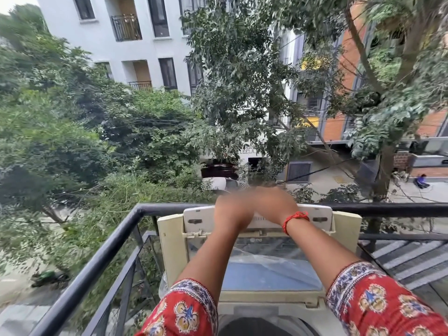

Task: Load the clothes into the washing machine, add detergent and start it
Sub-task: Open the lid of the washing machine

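while both arms reached over the open washing machine (259,241) on the balcony, the scene stood as follows.

item: left hand (232,209), blurred with motion, raised at the far edge of the folded-back lid (266,270); how far open it was, and whether it held anything, could not be told.

item: right hand (274,202), a red thread (294,218) at the wrist, crossed close against the left, equally blurred; grip and contents could not be told.

item: washing machine, top-loading, cream, set against the black railing (101,251), a street well below. lid up, a clear plastic sheet (264,259) lying over it; drum mouth (257,328) at the bottom edge, dark, its contents not visible.

item: clothes and detergent, none in view.

risks, as judged: the hands worked just above the railing, so anything loosely held there might have gone over the edge to the street. the loose plastic could have slid into the drum or snagged the lid when it was lowered. the lid, if nudged, might have dropped on the forearms. with the gaze outward, the hands were being placed largely unseen.
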